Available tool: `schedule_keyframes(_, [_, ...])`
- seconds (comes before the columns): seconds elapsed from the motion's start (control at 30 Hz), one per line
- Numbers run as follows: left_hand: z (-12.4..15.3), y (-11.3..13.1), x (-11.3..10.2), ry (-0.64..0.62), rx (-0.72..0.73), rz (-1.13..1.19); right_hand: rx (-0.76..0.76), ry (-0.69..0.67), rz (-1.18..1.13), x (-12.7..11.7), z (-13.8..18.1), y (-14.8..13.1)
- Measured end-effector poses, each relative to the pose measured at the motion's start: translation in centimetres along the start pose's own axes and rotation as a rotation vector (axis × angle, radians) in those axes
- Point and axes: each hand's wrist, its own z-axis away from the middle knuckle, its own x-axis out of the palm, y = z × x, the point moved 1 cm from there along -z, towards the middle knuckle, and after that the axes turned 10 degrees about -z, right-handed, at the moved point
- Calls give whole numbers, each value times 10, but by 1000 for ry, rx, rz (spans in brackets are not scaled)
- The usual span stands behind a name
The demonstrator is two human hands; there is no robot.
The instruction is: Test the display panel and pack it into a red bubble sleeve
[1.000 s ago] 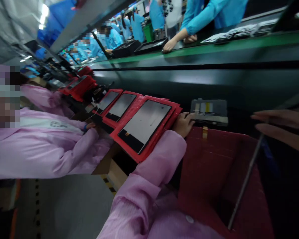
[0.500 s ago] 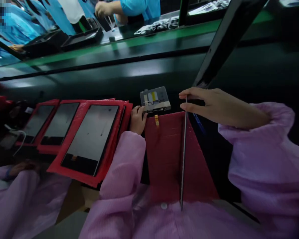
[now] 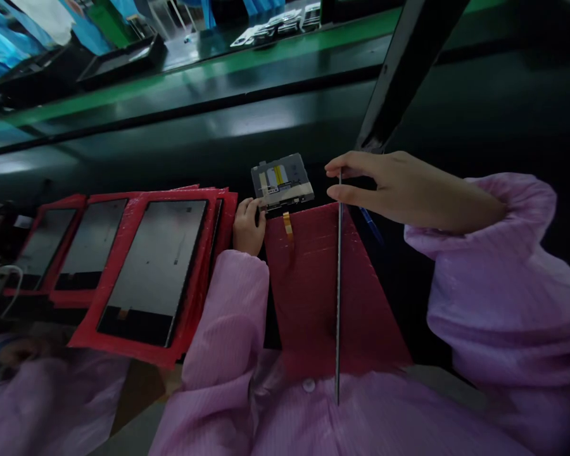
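The right hand's (image 3: 399, 193) fingers (image 3: 349, 170) pinch the top edge of a thin panel (image 3: 338, 285) that stands on edge, seen edge-on, over a red mat (image 3: 308, 285). The left hand's (image 3: 247, 225) fingers (image 3: 255, 204) press together on the near corner of a small grey module (image 3: 281, 179) lying at the mat's far end, an orange ribbon tail (image 3: 287, 225) hanging from it. Both arms wear pink sleeves. To the left, dark screens in red trays (image 3: 152, 266) overlap on the desk. Beyond runs a dark conveyor (image 3: 171, 139) with a green stripe.
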Motion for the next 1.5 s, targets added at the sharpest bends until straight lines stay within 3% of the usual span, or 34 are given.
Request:
schedule_keyframes(0.3, [-19, 4, 6, -30, -44, -177, -19, 20, 12, 5, -1, 0])
schedule_keyframes(0.7, [-19, 5, 6, -19, -39, -179, -20, 36, 4, 5, 0, 1])
schedule_keyframes(0.83, [-23, 3, 10, 23, -37, -63, -18, 19, 12, 5, 0, 2])
schedule_keyframes(0.93, [-19, 2, 3, 99, -65, 70, 6, 89, 90, 7, 1, -1])
schedule_keyframes(1.03, [9, 7, -19, 146, -64, 221, 92, 140, 78, 9, 1, -10])
schedule_keyframes(1.13, [64, 16, -46, 116, -17, 301, 200, 148, 32, 14, 2, -21])
schedule_keyframes(1.27, [132, 28, -56, -122, 53, 291, 261, 148, 146, 18, 3, -33])
schedule_keyframes(1.37, [149, 33, -47, -250, 175, 130, 281, 89, 208, 15, 7, -40])
schedule_keyframes(1.5, [142, 35, -37, -292, 223, -1, 298, 64, 198, -1, 19, -50])
